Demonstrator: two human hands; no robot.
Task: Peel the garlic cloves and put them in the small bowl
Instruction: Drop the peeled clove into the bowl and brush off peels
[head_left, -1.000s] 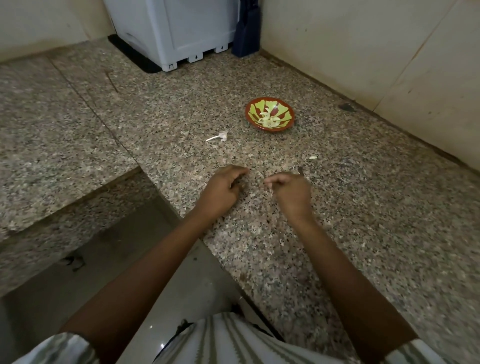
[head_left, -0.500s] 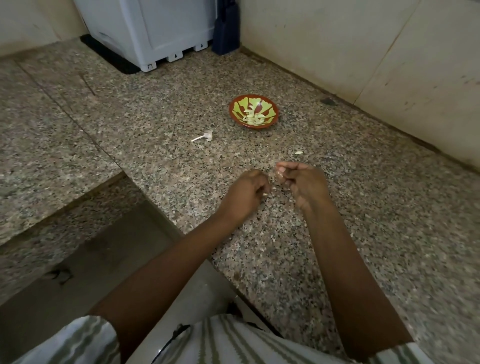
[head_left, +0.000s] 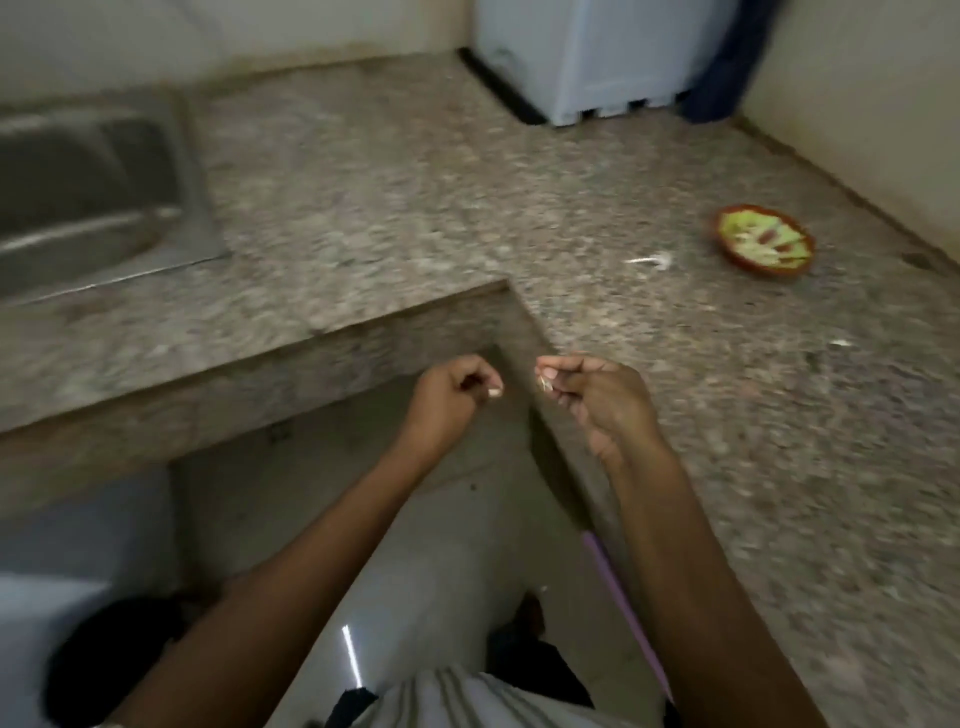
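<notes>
Compared with half a second ago, your view has swung left. The small bowl (head_left: 748, 266) now sits far to the right, and a steel sink (head_left: 193, 171) appears at the left. Your hands, then low over the bench (head_left: 415, 208), are now lifted clear of it. They hang over its inner corner, above the floor (head_left: 415, 571).

Right hand (head_left: 597, 395): thumb and forefinger are pressed together on a garlic piece (head_left: 543, 383), small and pale. Whether it is clove or skin cannot be told. The other fingers (head_left: 571, 402) are curled beneath.

Left hand (head_left: 452, 389): the fingers are curled in with the thumb tip against the forefinger, just beside the right hand but not touching it. A pale spot shows at the tip. Motion blur hides whether this is a nail or a held scrap, so you cannot tell if the hand grips anything.

The small bowl, red-brown at the rim and green inside, stands on the bench near the right wall, well apart from both hands. Pale garlic cloves (head_left: 748, 239) lie in it.

A white scrap of skin (head_left: 652, 260) lies on the bench just left of the bowl, and a smaller fleck (head_left: 840, 343) lies nearer you. A pale appliance (head_left: 587, 52) stands at the back of the bench with a dark blue object (head_left: 727, 57) beside it. A purple strip (head_left: 618, 597) runs below the bench edge, and a striped garment (head_left: 467, 701) fills the bottom of the view.
</notes>
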